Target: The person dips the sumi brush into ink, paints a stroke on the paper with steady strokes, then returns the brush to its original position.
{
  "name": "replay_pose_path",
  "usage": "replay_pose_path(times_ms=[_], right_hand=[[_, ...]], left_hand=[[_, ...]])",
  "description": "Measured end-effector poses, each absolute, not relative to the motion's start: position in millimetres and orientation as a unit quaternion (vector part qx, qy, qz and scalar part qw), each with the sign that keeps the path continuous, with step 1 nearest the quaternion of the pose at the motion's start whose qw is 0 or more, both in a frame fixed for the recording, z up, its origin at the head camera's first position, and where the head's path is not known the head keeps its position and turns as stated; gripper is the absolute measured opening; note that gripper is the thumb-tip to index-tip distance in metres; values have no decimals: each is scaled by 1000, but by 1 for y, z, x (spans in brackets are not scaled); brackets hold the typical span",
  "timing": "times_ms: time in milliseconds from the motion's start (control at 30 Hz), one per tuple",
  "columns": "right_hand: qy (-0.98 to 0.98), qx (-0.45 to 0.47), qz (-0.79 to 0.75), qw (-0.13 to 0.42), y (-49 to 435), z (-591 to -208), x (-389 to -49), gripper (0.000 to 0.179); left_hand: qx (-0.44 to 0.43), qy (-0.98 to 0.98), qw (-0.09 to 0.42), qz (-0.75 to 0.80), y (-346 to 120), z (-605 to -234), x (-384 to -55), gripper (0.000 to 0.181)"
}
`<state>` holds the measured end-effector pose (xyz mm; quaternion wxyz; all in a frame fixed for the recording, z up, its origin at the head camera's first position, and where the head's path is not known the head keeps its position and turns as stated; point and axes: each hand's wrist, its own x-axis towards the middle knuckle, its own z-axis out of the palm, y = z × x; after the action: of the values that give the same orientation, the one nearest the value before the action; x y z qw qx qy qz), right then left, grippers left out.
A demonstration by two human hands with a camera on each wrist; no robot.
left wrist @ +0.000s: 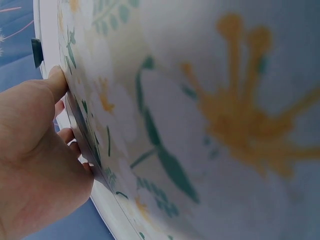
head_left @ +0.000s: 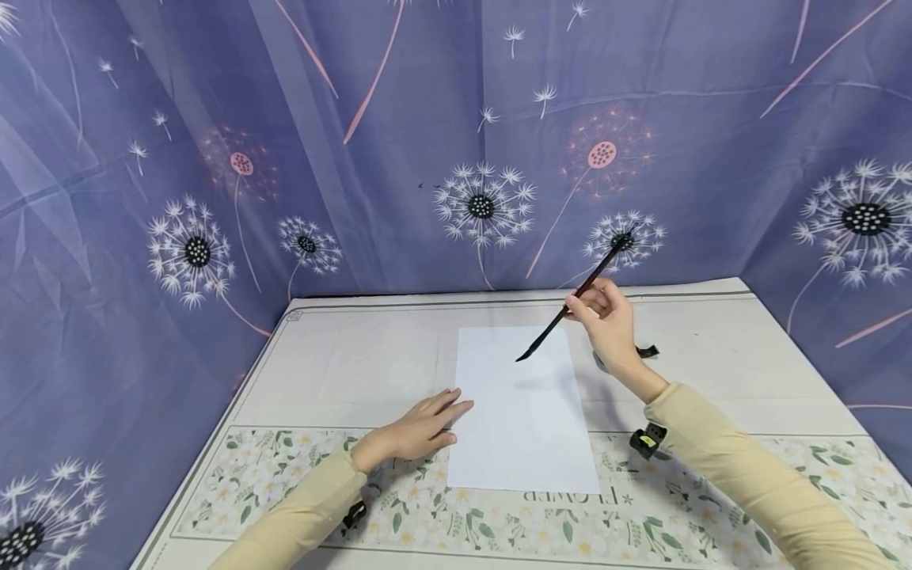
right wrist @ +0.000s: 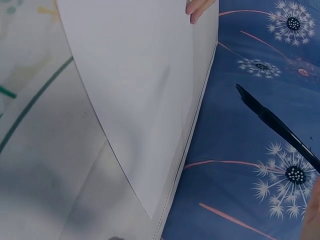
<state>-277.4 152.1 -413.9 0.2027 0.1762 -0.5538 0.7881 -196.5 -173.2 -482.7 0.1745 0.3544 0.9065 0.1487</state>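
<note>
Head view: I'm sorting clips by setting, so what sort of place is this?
Probably a small screened-off desk space for brush work: dandelion-print fabric surrounds the table, white paper lies there, and the right hand holds a dark brush above it.

I see a slender, dark brush (head_left: 552, 325) slanting from the right hand (head_left: 610, 323), its black tip lowermost, poised above the white paper (head_left: 520, 431). That rectangular sheet lies flat on the worktop (head_left: 356, 356).
</note>
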Motion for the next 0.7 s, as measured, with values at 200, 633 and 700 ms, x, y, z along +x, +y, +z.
replay_pose_path(times_ms=[200,633,700], right_hand=[[-552,195,784,206,149,-413,-277,19],[-577,216,759,209,146,-415,-278,21],[-582,216,756,209,146,-415,-278,20]], left_hand=[[357,906,174,145,-173,-483,-197,59],[359,905,173,150,-173,-482,-196,59],[358,905,174,150,-173,-481,-196,59]])
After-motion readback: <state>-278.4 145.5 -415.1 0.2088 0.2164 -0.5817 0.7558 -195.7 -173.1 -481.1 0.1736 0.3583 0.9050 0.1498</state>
